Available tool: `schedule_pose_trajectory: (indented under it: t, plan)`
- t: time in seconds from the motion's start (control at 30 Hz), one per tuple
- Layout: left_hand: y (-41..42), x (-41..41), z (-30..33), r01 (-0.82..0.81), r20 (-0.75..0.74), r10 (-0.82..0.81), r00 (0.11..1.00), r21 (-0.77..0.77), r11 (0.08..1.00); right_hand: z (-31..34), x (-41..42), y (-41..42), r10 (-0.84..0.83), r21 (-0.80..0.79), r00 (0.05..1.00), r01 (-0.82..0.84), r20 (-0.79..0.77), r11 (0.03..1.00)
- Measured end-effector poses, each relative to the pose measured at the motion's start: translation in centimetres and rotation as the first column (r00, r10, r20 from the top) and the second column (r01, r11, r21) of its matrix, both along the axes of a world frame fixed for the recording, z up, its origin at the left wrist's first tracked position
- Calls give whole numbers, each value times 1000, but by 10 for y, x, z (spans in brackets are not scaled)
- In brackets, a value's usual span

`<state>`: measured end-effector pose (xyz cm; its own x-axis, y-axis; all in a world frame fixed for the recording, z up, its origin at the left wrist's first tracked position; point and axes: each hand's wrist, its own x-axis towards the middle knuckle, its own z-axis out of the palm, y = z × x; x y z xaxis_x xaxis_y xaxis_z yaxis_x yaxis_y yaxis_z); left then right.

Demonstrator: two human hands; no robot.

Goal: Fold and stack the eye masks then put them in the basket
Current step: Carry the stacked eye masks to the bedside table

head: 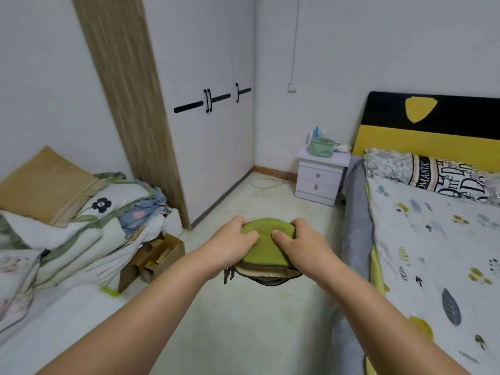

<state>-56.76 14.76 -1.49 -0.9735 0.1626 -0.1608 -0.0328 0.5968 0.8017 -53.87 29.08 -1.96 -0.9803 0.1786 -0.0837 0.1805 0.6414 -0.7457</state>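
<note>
A stack of folded eye masks (266,251) hangs in the air over the floor, held between both hands. The top mask is green; beige and dark layers show at the stack's near edge, and a dark strap dangles at its lower left. My left hand (232,243) grips the stack's left side with the thumb pressed on top. My right hand (303,246) grips the right side the same way. No basket is in view.
A bed (433,239) with a patterned sheet and pillow fills the right. Piled bedding (67,212) and an open cardboard box (154,257) lie at left. A white wardrobe (211,144) and a nightstand (320,180) stand at the back, with tiled floor between.
</note>
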Motion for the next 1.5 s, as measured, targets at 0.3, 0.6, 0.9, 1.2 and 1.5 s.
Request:
schedule_pose_trajectory:
  t: [0.3, 0.6, 0.9, 1.2, 1.5]
  plan:
    - [4, -123, 16, 49, -63, -49, 997, -4, 999, 21, -114, 4, -55, -1, 997, 55, -49, 998]
    - [-17, -237, 22, 162, -51, -161, 986, 27, 986, 25, -216, -21, -164, 24, 984, 166, -63, 986]
    - [-27, -361, 23, 352, -45, -352, 935, -4, 936, 22, -311, -42, -334, -9, 940, 335, -71, 942]
    - [21, -450, 15, 439, -23, -438, 899, 50, 897, 14, -394, 0, -400, 40, 916, 401, -42, 915]
    - [122, -554, 21, 428, -62, -426, 902, 8, 904, 17, -500, 101, -369, 33, 928, 371, -42, 928]
